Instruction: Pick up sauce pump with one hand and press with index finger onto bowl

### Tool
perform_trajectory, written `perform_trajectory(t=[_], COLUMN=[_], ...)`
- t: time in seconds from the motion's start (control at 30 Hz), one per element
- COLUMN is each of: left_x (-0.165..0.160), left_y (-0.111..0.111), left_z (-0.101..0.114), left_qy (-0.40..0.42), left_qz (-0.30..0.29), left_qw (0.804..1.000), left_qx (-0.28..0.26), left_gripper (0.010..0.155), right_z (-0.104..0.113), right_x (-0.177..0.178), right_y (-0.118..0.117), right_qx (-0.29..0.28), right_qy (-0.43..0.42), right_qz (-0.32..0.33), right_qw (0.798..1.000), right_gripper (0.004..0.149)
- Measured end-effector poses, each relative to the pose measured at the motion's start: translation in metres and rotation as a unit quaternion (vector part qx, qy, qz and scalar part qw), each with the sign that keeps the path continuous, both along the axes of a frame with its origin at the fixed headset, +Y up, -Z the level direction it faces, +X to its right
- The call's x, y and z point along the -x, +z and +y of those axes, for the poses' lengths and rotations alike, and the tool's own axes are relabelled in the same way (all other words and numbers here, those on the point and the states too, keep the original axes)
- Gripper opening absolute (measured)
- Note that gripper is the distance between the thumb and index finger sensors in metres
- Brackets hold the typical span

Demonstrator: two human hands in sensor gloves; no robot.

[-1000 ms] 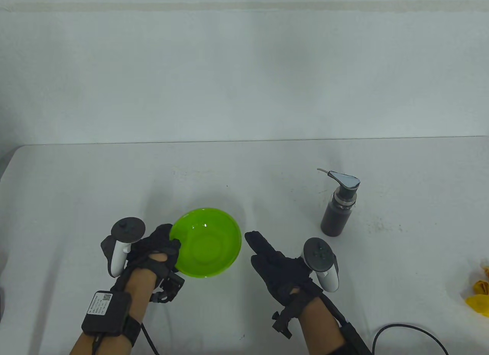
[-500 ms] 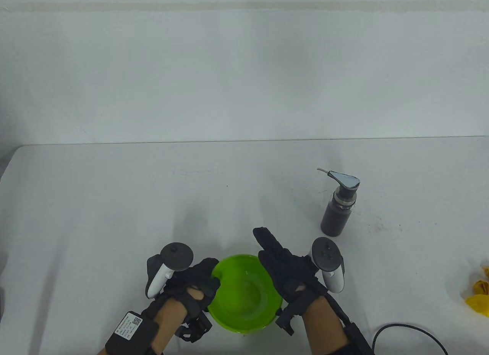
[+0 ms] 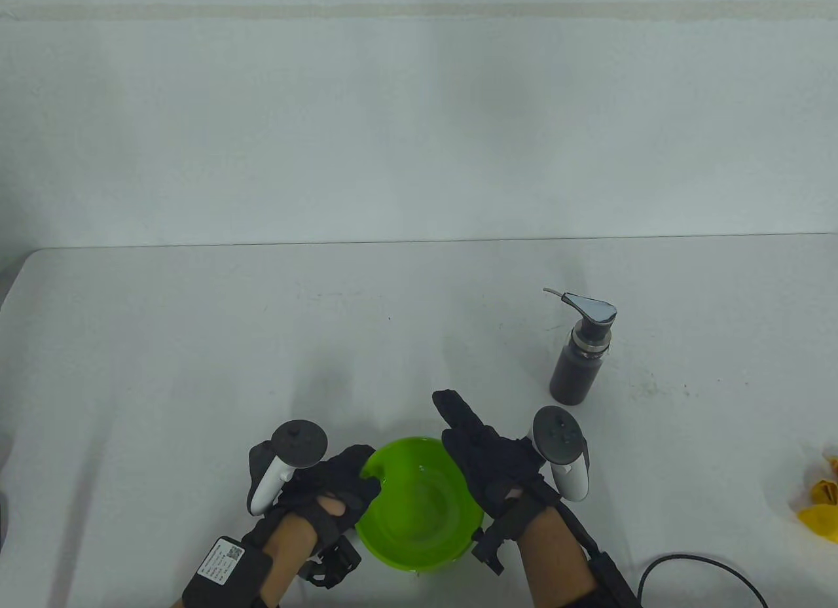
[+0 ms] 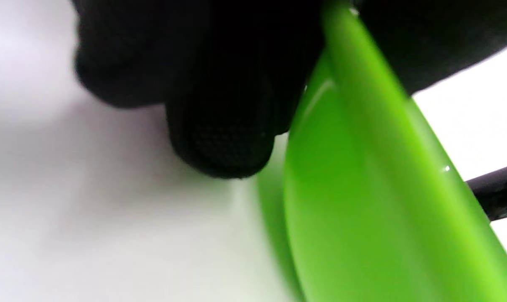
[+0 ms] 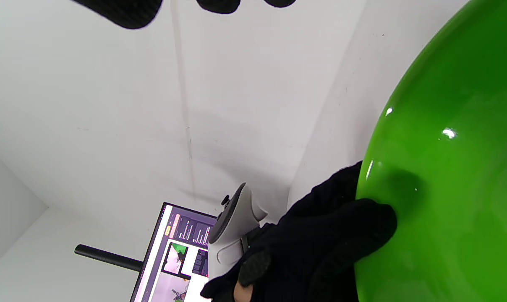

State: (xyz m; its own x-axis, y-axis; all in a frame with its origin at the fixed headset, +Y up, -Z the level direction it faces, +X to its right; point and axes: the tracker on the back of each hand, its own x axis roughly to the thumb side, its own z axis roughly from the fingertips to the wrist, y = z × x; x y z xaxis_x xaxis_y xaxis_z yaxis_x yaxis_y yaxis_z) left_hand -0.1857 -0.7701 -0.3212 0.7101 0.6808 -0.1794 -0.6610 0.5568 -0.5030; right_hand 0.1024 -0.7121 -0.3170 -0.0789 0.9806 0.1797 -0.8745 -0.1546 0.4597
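A green bowl (image 3: 419, 510) sits near the table's front edge between my hands. My left hand (image 3: 340, 487) grips its left rim, thumb inside the rim; the left wrist view shows the fingers (image 4: 224, 126) against the bowl's outer wall (image 4: 362, 188), and the right wrist view shows the thumb on the rim (image 5: 446, 188). My right hand (image 3: 484, 461) hovers open over the bowl's right rim, fingers stretched forward, holding nothing. The dark sauce pump bottle (image 3: 579, 353) stands upright at the right, beyond my right hand, its spout pointing left.
A yellow object (image 3: 821, 500) lies at the table's right edge. A black cable (image 3: 694, 565) loops at the front right. A monitor (image 5: 173, 256) shows in the right wrist view.
My left hand has pulled the bowl toward the front edge and to the right, between both hands. My right hand shifted slightly back, over the bowl's right rim. The pump has not moved.
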Motion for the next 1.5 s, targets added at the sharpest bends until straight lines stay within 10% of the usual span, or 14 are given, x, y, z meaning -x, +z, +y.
perform_trajectory(t=[0.37,0.57,0.77,1.17,1.5], left_x=[0.02,0.013,0.007,0.005,-0.001], left_y=[-0.001,0.003,0.004,0.002,0.003], left_z=[0.054,0.08,0.067,0.042,0.041], left_qy=[-0.017,0.169,0.286,0.289,0.309], left_qz=[0.05,0.066,0.01,-0.056,-0.07], left_qw=[0.995,0.965,0.936,0.941,0.936], left_qx=[-0.089,-0.188,-0.206,-0.164,-0.156], left_gripper=[0.082,0.086,0.089,0.094,0.094], right_z=[0.0,-0.004,-0.008,-0.014,0.041], right_x=[0.001,0.001,0.004,0.002,-0.064], right_y=[0.0,-0.001,-0.002,-0.004,0.002], right_qx=[0.001,0.005,0.01,0.008,-0.104], right_qy=[0.002,0.005,0.019,0.029,-0.113], right_qz=[0.002,0.003,0.007,0.0,-0.143], right_qw=[1.0,1.0,1.0,1.0,0.978], right_gripper=[0.065,0.064,0.065,0.066,0.058])
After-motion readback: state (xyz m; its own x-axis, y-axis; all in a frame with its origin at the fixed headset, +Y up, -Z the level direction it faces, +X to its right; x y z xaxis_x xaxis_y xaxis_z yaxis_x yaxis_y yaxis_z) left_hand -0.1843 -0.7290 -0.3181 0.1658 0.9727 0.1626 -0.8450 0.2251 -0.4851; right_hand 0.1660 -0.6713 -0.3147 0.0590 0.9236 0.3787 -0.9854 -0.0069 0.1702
